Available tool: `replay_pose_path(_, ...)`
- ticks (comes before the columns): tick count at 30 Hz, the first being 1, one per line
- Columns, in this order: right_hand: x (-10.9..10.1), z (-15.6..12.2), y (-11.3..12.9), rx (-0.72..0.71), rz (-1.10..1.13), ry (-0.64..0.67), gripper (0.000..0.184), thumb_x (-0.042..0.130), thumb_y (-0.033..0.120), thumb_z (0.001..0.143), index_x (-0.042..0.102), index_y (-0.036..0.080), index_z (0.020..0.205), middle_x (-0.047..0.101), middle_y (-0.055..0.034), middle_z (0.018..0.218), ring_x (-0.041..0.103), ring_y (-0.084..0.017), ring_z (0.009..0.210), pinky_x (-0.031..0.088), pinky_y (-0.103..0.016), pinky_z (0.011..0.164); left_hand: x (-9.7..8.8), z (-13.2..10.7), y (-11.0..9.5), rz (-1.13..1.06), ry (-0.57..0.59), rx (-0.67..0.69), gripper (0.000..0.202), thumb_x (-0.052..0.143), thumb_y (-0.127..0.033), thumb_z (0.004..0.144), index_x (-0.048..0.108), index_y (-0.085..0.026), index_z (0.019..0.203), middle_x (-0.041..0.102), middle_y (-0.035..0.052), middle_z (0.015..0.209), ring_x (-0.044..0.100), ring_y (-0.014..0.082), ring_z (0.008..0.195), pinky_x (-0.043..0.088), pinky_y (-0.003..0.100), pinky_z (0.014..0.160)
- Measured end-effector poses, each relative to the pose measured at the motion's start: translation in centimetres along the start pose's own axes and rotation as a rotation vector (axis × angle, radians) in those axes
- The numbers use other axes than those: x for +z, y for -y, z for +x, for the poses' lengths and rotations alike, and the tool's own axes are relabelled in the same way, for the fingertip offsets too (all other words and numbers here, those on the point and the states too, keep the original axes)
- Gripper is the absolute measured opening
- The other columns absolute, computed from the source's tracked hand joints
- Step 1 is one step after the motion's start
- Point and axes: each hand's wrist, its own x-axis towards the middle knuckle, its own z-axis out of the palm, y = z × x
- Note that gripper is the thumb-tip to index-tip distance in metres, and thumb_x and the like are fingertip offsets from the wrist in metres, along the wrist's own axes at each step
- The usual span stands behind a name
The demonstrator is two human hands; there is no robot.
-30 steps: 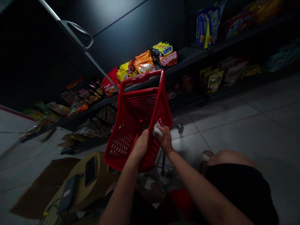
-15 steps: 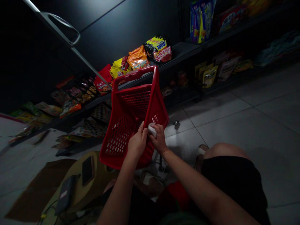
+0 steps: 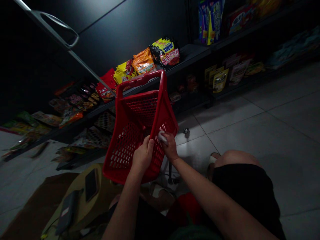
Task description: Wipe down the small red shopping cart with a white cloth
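A red plastic shopping basket (image 3: 132,133) is held up and tilted in front of me, its open side facing left. My left hand (image 3: 142,156) grips the basket's near rim with fingers curled over it. My right hand (image 3: 170,146) is closed around a small white wad, maybe a cloth (image 3: 162,137), pressed against the basket's right wall. The basket's red handle (image 3: 140,80) sticks up at the top.
Dark shelves (image 3: 190,53) with snack bags (image 3: 143,61) run along the back. A grey tripod pole (image 3: 57,40) crosses the upper left. A tan stool with a phone (image 3: 90,180) and a cardboard sheet lie at lower left. My knee (image 3: 237,163) is at right on the tiled floor.
The basket and both hands have drifted slightly left and down in view. My left hand has shifted up along the rim, closer to my right hand.
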Motion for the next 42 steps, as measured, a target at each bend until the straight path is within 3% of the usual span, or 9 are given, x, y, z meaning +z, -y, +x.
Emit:
replay_pose_path(5, -1.2, 0.1, -3.1, 0.156, -0.028, -0.132, 0.034, 0.056, 0.026, 0.079, 0.065, 0.019, 0.111, 0.065, -0.0068, 0.105, 0.059, -0.023, 0.099, 0.049, -0.043, 0.092, 0.0, -0.3, 0.6, 0.003, 0.002, -0.001, 0.060, 0.014, -0.050, 0.102, 0.044, -0.022, 0.145, 0.073, 0.0131, 0.116, 0.071, 0.0308, 0.098, 0.049, 0.037, 0.082)
replay_pose_path(12, 1.0, 0.3, 2.8, -0.149, -0.035, 0.017, 0.051, 0.057, 0.033, 0.087, 0.052, 0.025, 0.138, 0.045, -0.0097, 0.143, 0.040, -0.024, 0.137, 0.032, -0.044, 0.116, 0.0, -1.1, 1.2, -0.020, 0.014, 0.026, 0.057, 0.016, -0.049, 0.102, 0.045, -0.023, 0.145, 0.072, 0.0123, 0.116, 0.070, 0.0302, 0.102, 0.049, 0.037, 0.083)
replay_pose_path(20, -2.4, -1.9, -4.4, 0.132, -0.071, -0.121, 0.036, 0.054, 0.028, 0.083, 0.063, 0.019, 0.116, 0.062, -0.0082, 0.110, 0.058, -0.023, 0.104, 0.048, -0.043, 0.094, -0.1, -1.7, 1.9, -0.005, 0.023, 0.023, 0.059, 0.015, -0.052, 0.101, 0.045, -0.024, 0.144, 0.073, 0.0118, 0.115, 0.070, 0.0303, 0.102, 0.049, 0.037, 0.085)
replay_pose_path(25, -0.8, 0.9, 0.7, -0.003, -0.074, -0.181, 0.051, 0.069, 0.033, 0.077, 0.056, 0.023, 0.125, 0.060, -0.0073, 0.123, 0.054, -0.024, 0.117, 0.041, -0.043, 0.105, -0.2, -1.9, 1.8, -0.023, 0.035, 0.030, 0.058, 0.017, -0.050, 0.102, 0.045, -0.023, 0.144, 0.073, 0.0120, 0.116, 0.069, 0.0300, 0.105, 0.048, 0.037, 0.086)
replay_pose_path(28, -0.2, 1.8, 2.6, -0.144, -0.038, -0.083, 0.038, 0.069, 0.033, 0.080, 0.060, 0.025, 0.117, 0.061, -0.0056, 0.118, 0.054, -0.023, 0.118, 0.041, -0.040, 0.105, -0.1, -2.0, 1.8, -0.019, 0.047, 0.015, 0.058, 0.018, -0.050, 0.102, 0.044, -0.022, 0.145, 0.073, 0.0125, 0.115, 0.070, 0.0307, 0.103, 0.048, 0.037, 0.085)
replay_pose_path(31, -0.9, 1.3, 0.9, -0.099, -0.013, -0.034, 0.030, 0.064, 0.033, 0.082, 0.063, 0.024, 0.111, 0.061, -0.0065, 0.114, 0.056, -0.022, 0.111, 0.045, -0.038, 0.099, -0.1, -2.1, 1.9, -0.017, 0.040, 0.014, 0.057, 0.019, -0.051, 0.102, 0.044, -0.023, 0.145, 0.073, 0.0114, 0.115, 0.070, 0.0296, 0.102, 0.048, 0.036, 0.085)
replay_pose_path(36, -2.2, -0.2, -3.9, 0.125, -0.052, -0.181, 0.028, 0.057, 0.031, 0.078, 0.063, 0.019, 0.103, 0.063, -0.0077, 0.102, 0.058, -0.023, 0.098, 0.048, -0.041, 0.090, -0.1, -2.1, 2.0, 0.002, 0.028, 0.015, 0.057, 0.018, -0.051, 0.102, 0.045, -0.025, 0.144, 0.073, 0.0111, 0.114, 0.071, 0.0293, 0.100, 0.048, 0.036, 0.082)
replay_pose_path(39, -1.7, 0.4, -3.1, 0.184, -0.064, -0.248, 0.032, 0.054, 0.032, 0.080, 0.061, 0.017, 0.107, 0.063, -0.0092, 0.103, 0.057, -0.024, 0.100, 0.047, -0.044, 0.092, -0.1, -2.1, 1.9, 0.022, 0.031, 0.015, 0.057, 0.018, -0.050, 0.102, 0.045, -0.023, 0.145, 0.075, 0.0117, 0.109, 0.071, 0.0297, 0.097, 0.048, 0.036, 0.081)
replay_pose_path(42, -0.4, 1.7, 0.1, 0.089, -0.056, -0.220, 0.040, 0.056, 0.033, 0.083, 0.059, 0.019, 0.121, 0.061, -0.0094, 0.118, 0.053, -0.023, 0.114, 0.042, -0.042, 0.102, -0.2, -2.2, 1.8, 0.028, 0.036, 0.019, 0.056, 0.019, -0.049, 0.102, 0.044, -0.023, 0.145, 0.075, 0.0113, 0.108, 0.071, 0.0294, 0.097, 0.048, 0.035, 0.080)
